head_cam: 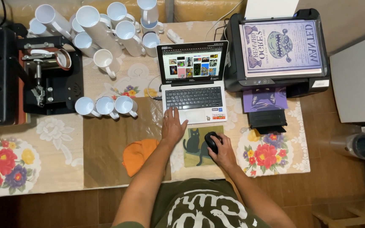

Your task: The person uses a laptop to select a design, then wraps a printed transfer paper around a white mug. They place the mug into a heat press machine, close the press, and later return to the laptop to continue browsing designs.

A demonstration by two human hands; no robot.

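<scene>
— Where are the hands?

— The right hand [221, 153] is cupped over a black computer mouse [211, 141], which sits on a mouse pad with a black cat picture [193, 145], just in front of the laptop [193, 84]. The left hand [172, 126] lies flat, fingers loosely spread, at the laptop's front-left corner, fingertips touching the palm rest.

— What else is around the laptop?

— To its right, a black printer [279, 55] with a purple sheet [265, 99] coming out. To its left, three white mugs [105, 106] in a row, more stacked behind, and a mug heat press [49, 76]. An orange cloth [138, 155] lies on the desk [60, 164] beside the left forearm.
</scene>
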